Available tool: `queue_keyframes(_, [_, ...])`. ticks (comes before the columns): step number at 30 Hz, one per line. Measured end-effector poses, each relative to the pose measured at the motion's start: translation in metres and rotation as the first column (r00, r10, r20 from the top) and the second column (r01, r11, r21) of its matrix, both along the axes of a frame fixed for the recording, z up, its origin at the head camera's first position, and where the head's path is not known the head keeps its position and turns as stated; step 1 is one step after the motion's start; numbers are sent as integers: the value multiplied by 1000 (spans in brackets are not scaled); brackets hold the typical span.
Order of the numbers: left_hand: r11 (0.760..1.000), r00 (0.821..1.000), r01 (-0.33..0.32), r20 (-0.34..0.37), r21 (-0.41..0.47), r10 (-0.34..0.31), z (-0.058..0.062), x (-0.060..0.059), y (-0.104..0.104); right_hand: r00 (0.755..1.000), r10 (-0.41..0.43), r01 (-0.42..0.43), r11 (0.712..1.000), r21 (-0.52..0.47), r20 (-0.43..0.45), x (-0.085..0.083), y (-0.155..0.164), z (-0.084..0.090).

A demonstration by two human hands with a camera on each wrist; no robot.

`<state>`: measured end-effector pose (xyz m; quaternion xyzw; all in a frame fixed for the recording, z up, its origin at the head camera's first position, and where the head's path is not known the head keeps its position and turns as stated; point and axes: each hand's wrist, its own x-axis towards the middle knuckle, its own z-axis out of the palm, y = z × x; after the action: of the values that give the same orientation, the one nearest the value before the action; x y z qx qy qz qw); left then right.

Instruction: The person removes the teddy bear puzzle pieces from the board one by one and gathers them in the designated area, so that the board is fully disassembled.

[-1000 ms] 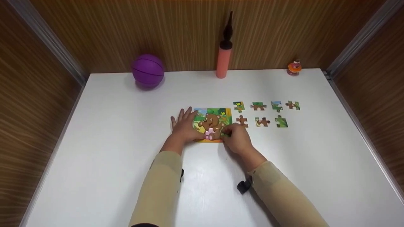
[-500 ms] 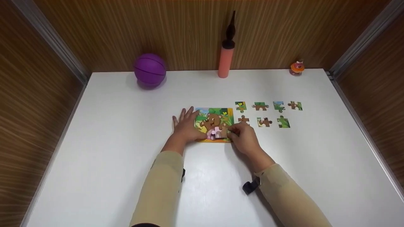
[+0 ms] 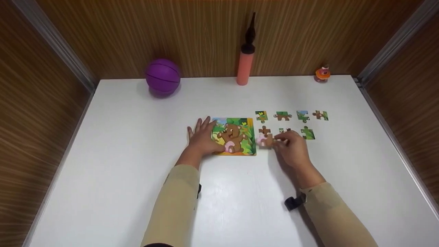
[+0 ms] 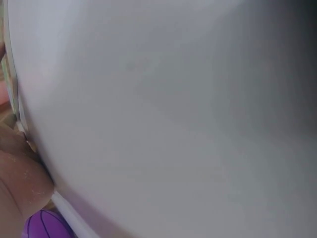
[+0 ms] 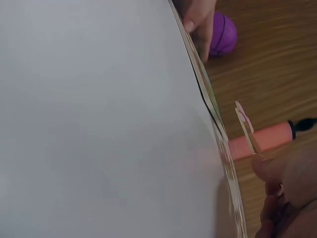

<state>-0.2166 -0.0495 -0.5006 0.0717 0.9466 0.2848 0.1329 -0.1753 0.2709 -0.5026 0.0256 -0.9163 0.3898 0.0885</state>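
A square puzzle board (image 3: 251,135) printed with a brown bear lies on the white table. Along its left edge rests my left hand (image 3: 204,140), fingers spread and thumb on the board's lower left corner. To the right of the board, my right hand (image 3: 293,147) pinches a pink and brown puzzle piece (image 3: 265,140) between thumb and forefinger. The right wrist view shows this piece (image 5: 246,126) held up off the table by its end. Behind the right hand, one loose piece (image 3: 283,130) is partly covered.
Several loose puzzle pieces lie in two rows right of the board, among them a green corner piece (image 3: 308,133) and a brown one (image 3: 264,130). Along the back stand a purple ball (image 3: 163,76), a pink hand pump (image 3: 245,68) and a small orange figurine (image 3: 322,73).
My right hand has lifted the pink and brown piece off the board and carried it right, over the tabletop. The left hand has stayed at the board's left edge.
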Motion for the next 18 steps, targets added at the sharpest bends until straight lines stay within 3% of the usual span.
queue_keyframes(8, [1000,1000,-3,-7,4,3,-1,1,0,993,-109,108,994,-26,-33,3,56,3])
queue_keyframes(13, [1000,1000,-5,-8,6,5,-1,1,0,978,-202,202,979,-1,47,3,93,3])
queue_keyframes(18, [1000,1000,3,-5,-13,-3,-2,-1,0,944,-277,279,960,14,177,3,123,6])
